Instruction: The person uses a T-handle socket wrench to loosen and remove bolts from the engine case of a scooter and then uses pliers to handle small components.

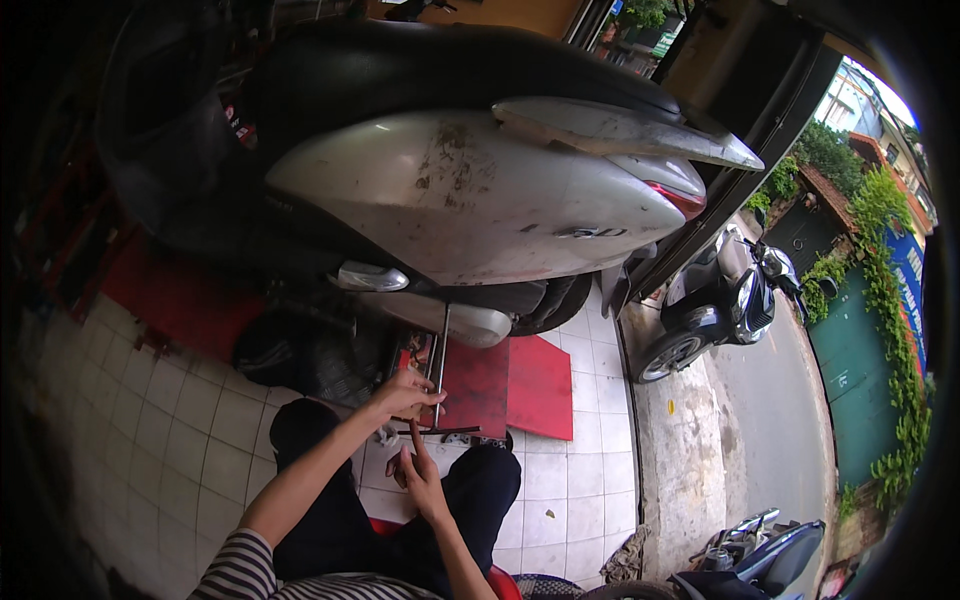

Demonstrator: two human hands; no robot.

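A long T-handle wrench (441,345) runs from the lower side of a silver scooter (400,200) toward my knees, its crossbar nearest me. My left hand (398,394) is closed at the shaft, a little beyond the crossbar, with the fingertips across the metal. Below it, my right hand (420,478) has its index finger stretched up to the left end of the crossbar. The other fingers of that hand are loosely bent, and I see nothing held in them. The wrench's far tip meets the scooter beside a pale rounded cover (470,322); the fastener there is hidden.
Under the scooter lies a red lift platform (540,385) on white floor tiles (590,480). A dark bag-like object (290,350) sits left of my hands. Another scooter (720,300) stands outside at the right, and part of a motorbike (760,560) shows lower right.
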